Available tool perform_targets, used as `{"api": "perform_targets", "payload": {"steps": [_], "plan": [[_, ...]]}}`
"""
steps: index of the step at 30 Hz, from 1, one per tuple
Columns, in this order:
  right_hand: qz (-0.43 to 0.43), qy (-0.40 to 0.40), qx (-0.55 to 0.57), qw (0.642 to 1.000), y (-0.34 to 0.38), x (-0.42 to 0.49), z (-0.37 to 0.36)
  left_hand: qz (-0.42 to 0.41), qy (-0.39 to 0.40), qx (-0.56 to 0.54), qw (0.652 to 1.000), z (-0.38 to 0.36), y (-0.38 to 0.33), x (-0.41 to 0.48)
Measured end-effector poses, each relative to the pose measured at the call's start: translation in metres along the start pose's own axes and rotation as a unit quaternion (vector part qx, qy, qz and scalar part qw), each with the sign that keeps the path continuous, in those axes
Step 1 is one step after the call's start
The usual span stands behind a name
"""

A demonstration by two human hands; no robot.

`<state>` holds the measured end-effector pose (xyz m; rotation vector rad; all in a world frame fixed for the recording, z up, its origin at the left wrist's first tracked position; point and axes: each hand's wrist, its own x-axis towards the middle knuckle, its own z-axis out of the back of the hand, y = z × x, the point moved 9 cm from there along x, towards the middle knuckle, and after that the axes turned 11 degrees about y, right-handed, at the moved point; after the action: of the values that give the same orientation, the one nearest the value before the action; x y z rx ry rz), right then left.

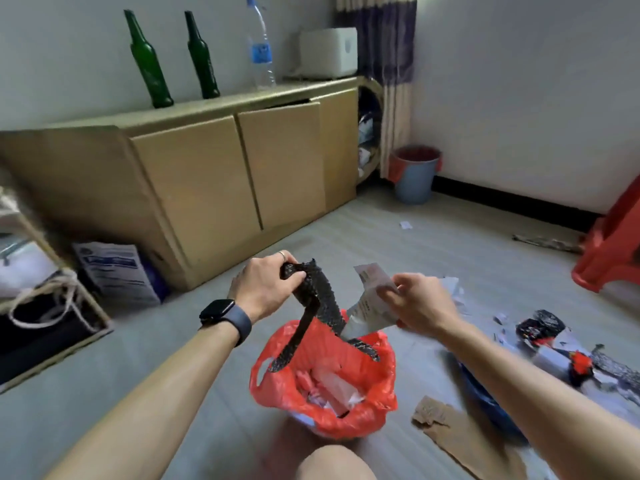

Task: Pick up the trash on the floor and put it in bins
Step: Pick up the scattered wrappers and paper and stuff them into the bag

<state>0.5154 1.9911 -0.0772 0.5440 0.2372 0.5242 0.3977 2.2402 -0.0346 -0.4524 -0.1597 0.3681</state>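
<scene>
The left hand point(266, 282) is gripping a black wrap point(318, 299) and the right hand point(420, 303) is pinching paper point(367, 306), at centre frame, above the bin point(323, 379). Releasing both only once they are hanging inside the red liner should be keeping them off the floor.

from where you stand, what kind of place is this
Probably a room in a home, not a workplace: a low wooden cabinet with bottles on top, a curtain in the corner, and a bag-lined bin on a floor strewn with paper scraps.
</scene>
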Motion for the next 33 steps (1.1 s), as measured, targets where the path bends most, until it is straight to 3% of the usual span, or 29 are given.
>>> {"api": "perform_targets", "payload": {"steps": [2,8,14,16,18,20,23,25,26,27,29,31,33], "plan": [[0.001,0.005,-0.004,1.0,0.009,0.005,-0.027,0.023,0.002,0.012,1.0,-0.01,0.02,-0.008],[-0.044,0.031,0.131,0.99,-0.019,0.005,-0.112,0.123,-0.024,0.05,0.991,-0.04,0.054,-0.018],[-0.088,0.094,0.105,0.986,-0.058,-0.003,-0.17,0.202,-0.013,-0.067,0.977,-0.088,0.076,-0.013],[-0.083,0.076,0.089,0.99,-0.06,0.001,-0.173,0.199,-0.016,-0.103,0.974,-0.108,0.076,-0.009],[-0.067,0.058,0.07,0.994,-0.06,0.007,-0.174,0.171,0.002,-0.066,0.983,-0.133,0.072,-0.005],[-0.028,0.092,0.046,0.994,-0.054,0.012,-0.181,0.087,0.072,0.038,0.993,-0.167,0.06,-0.001],[0.052,0.18,0.024,0.982,-0.045,0.01,-0.2,0.016,0.274,0.082,0.958,-0.233,0.064,-0.013],[0.068,0.141,0.016,0.987,-0.055,0.012,-0.193,0.027,0.411,0.042,0.91,-0.266,0.072,-0.024],[0.055,0.096,0.012,0.994,-0.064,0.016,-0.184,0.046,0.438,0.019,0.898,-0.274,0.077,-0.024],[0.031,0.047,0.007,0.998,-0.073,0.018,-0.173,0.065,0.423,0.005,0.904,-0.272,0.081,-0.019],[-0.017,-0.016,0.001,1.0,-0.089,0.024,-0.162,0.09,0.318,0.035,0.943,-0.255,0.089,0.002],[-0.047,0.009,-0.015,0.999,-0.1,0.028,-0.175,0.079,0.23,0.124,0.962,-0.245,0.088,0.015],[-0.073,0.065,0.016,0.995,-0.11,0.027,-0.201,0.044,0.265,0.136,0.954,-0.268,0.082,0.014]]}}
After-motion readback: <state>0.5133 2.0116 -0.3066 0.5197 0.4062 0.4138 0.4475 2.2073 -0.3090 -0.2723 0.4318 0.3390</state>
